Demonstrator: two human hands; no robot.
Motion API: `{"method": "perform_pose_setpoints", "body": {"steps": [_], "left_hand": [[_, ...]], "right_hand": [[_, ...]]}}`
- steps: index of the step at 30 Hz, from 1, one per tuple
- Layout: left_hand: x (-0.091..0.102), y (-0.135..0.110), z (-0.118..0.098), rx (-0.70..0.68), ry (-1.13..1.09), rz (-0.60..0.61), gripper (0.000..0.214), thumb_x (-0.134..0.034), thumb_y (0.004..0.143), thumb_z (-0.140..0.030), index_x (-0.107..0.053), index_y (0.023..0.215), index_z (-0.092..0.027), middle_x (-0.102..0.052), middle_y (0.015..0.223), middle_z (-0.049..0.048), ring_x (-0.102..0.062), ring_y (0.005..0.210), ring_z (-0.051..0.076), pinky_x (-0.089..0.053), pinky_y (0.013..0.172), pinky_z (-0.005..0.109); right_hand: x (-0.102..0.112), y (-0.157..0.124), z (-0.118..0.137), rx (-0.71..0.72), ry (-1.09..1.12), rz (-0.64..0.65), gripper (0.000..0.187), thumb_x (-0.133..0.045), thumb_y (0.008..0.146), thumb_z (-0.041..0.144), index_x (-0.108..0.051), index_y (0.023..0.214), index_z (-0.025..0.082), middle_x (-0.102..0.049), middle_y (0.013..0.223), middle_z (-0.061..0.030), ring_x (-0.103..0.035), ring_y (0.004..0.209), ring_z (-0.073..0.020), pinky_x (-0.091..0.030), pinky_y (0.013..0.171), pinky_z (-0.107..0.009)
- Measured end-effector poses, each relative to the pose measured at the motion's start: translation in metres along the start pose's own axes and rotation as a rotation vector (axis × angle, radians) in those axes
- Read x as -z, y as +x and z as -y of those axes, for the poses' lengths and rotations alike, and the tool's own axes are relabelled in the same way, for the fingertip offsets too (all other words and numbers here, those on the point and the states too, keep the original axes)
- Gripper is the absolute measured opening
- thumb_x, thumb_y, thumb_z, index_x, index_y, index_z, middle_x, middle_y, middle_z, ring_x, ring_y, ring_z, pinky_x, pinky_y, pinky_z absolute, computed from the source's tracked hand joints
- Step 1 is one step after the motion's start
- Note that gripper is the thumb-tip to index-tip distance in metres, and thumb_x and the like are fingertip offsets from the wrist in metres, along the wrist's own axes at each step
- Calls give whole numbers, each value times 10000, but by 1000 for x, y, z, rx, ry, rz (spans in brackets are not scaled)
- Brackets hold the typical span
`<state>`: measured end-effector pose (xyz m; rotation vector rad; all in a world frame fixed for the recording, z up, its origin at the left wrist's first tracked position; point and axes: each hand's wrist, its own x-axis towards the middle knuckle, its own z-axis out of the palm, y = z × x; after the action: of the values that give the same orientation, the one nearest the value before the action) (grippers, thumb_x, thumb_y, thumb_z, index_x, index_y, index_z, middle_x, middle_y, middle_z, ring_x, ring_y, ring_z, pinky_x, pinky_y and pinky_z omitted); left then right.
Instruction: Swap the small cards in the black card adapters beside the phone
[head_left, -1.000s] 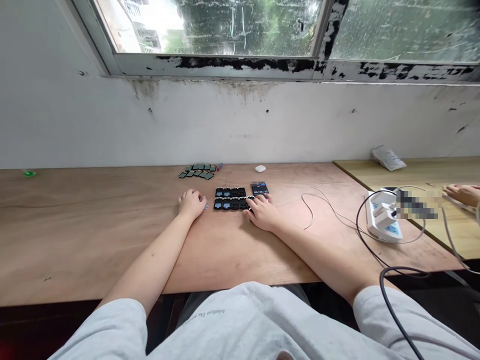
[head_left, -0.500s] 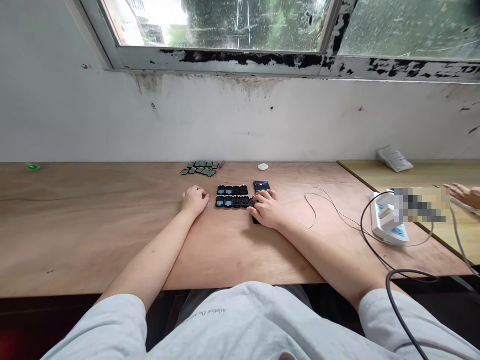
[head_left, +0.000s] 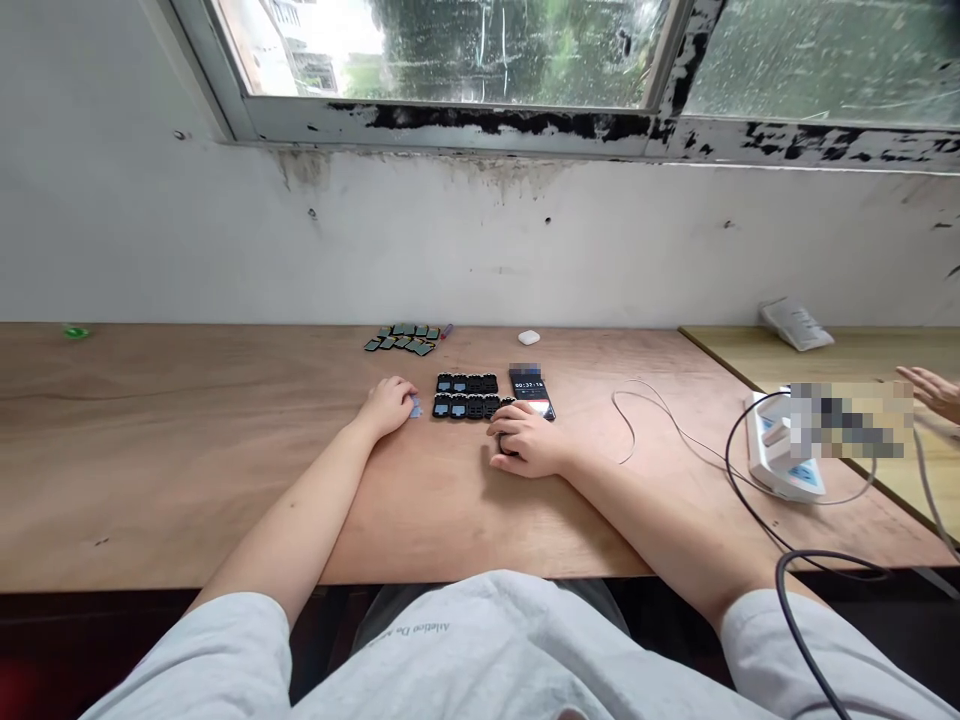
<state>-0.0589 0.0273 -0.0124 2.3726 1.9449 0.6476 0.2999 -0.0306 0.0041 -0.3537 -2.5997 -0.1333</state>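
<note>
My left hand rests on the table, fingers curled down onto small light-blue pads. Small black plastic cases stand in two rows to its right; the leftmost ones hold light-blue pads, and the others show bare black insides. Just in front of the near row's right end, my right hand has its fingers closed around one black case, mostly covered by them. Behind this hand lies a phone showing a running timer.
Several green circuit boards lie at the back beside a purple tool. A white earbud case sits near the wall. On the right are a thin cable, a power strip and another person's hand.
My right hand has drawn toward me, off the phone's screen, with the black case in its fingers. My left hand has shifted slightly left, leaving more of the light-blue pads showing.
</note>
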Motion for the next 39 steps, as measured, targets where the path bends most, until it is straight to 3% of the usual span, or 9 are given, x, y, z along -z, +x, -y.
{"method": "perform_pose_setpoints", "body": {"steps": [6, 10, 13, 16, 21, 25, 28, 34, 39], "left_hand": [[2, 2, 11, -19, -122, -33, 186, -563, 830, -297, -727, 872, -218, -730, 1022, 100, -640, 1027, 305, -500, 965, 449], [0, 3, 13, 81, -335, -86, 147, -604, 814, -343, -678, 828, -216, -731, 946, 76, -660, 912, 261, -527, 874, 393], [-2, 2, 15, 200, -493, -212, 235, -602, 847, -410, -680, 926, -204, -721, 905, 55, -653, 824, 216, -539, 800, 350], [-3, 0, 10, 202, -539, -370, 293, -574, 889, -428, -681, 1024, -191, -717, 948, 61, -654, 852, 207, -544, 816, 344], [0, -9, -25, 58, -457, -416, 329, -488, 984, -397, -699, 1134, -195, -695, 1083, 87, -655, 957, 209, -543, 895, 350], [-1, -19, -63, 37, -513, -413, 271, -512, 990, -399, -670, 1054, -188, -696, 998, 79, -651, 859, 190, -556, 822, 332], [-9, -24, -85, 49, -630, -374, 270, -563, 976, -448, -647, 1040, -200, -696, 951, 61, -664, 826, 184, -568, 781, 324], [-20, -30, -110, 5, -820, -322, 353, -603, 945, -394, -610, 1253, -220, -682, 952, 32, -675, 771, 149, -587, 756, 303], [-14, -34, -117, -42, -715, -282, 196, -583, 945, -355, -692, 1006, -204, -713, 959, 45, -669, 796, 162, -575, 759, 309]], "right_hand": [[-2, 3, 9, 27, 103, 71, 258, -649, 980, 443, -704, 923, 197, -693, 1291, -118, -606, 1204, -266, -441, 1034, -448], [-2, 3, 12, 14, 123, 109, 306, -613, 998, 480, -700, 1067, 195, -666, 1341, -131, -616, 1156, -265, -466, 987, -423], [-1, 4, 14, -5, 84, 134, 355, -612, 993, 493, -691, 1176, 200, -659, 1329, -135, -604, 1112, -276, -451, 973, -440], [0, 4, 14, -53, 62, 116, 318, -612, 983, 368, -664, 1247, 199, -665, 1297, -133, -586, 1098, -270, -438, 972, -440], [0, 2, 10, -89, 11, 98, 315, -609, 853, 132, -671, 1152, 207, -668, 1335, -101, -539, 1184, -284, -405, 1007, -451], [-4, 2, 8, -78, -27, 110, 143, -601, 922, 185, -679, 1038, 217, -683, 1332, -77, -528, 1183, -274, -391, 988, -439], [-8, 2, 7, -84, -53, 123, 85, -600, 965, 237, -681, 979, 215, -719, 1192, -84, -539, 1092, -255, -388, 931, -413], [-7, 2, 4, -76, -101, 107, 236, -596, 1020, 399, -710, 926, 216, -706, 1019, -79, -526, 963, -235, -362, 880, -394], [-3, 3, 5, -78, -100, 95, 285, -592, 1026, 445, -735, 960, 208, -684, 974, -77, -516, 920, -227, -362, 868, -382]]}}
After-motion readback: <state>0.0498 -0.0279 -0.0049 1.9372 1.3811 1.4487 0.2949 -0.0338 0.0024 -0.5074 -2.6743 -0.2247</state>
